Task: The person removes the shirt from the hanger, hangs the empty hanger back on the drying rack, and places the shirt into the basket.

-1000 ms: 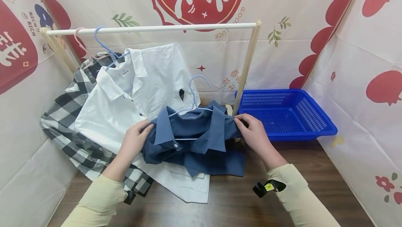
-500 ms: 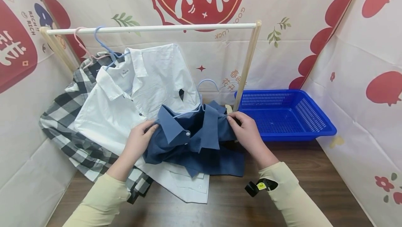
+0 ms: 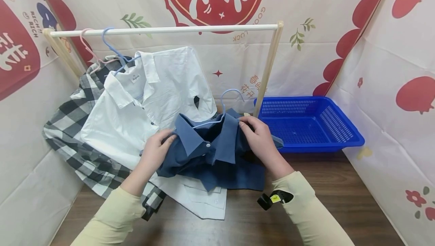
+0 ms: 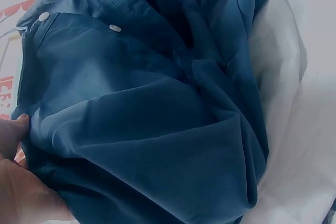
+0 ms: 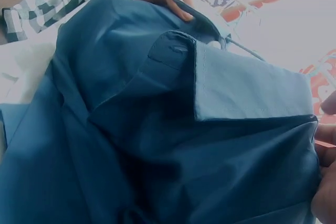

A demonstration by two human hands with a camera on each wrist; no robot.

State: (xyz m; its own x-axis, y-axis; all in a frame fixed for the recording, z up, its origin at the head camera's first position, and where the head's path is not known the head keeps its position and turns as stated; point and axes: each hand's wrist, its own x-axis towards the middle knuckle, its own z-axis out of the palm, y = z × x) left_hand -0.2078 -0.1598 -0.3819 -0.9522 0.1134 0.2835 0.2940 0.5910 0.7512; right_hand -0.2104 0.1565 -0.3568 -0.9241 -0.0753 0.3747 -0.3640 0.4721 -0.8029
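Note:
A dark blue shirt (image 3: 190, 163) with a pointed collar and white buttons is held up by its shoulders. My left hand (image 3: 158, 149) pinches its left shoulder, and my right hand (image 3: 258, 136) pinches the cloth just right of the collar. A light blue hanger (image 3: 223, 104) sits inside the neck, its hook standing above the collar and its bar crossing the opening. In the left wrist view the left thumb (image 4: 22, 121) presses the shirt's edge. In the right wrist view the fingers (image 5: 325, 153) are at the collar's end; the left hand shows beyond.
A rack with a white rail (image 3: 190, 30) spans the back. On it hang a white shirt (image 3: 170, 87) on a blue hanger and a checked shirt (image 3: 68, 125) on a pink hanger, both spilling onto the wooden table (image 3: 244, 219). A blue basket (image 3: 353, 140) stands at right.
Both hands have drawn closer together, the right moving left toward the collar. The hanger has sunk deeper into the neck and its hook has shifted right; the collar sides have come nearer each other.

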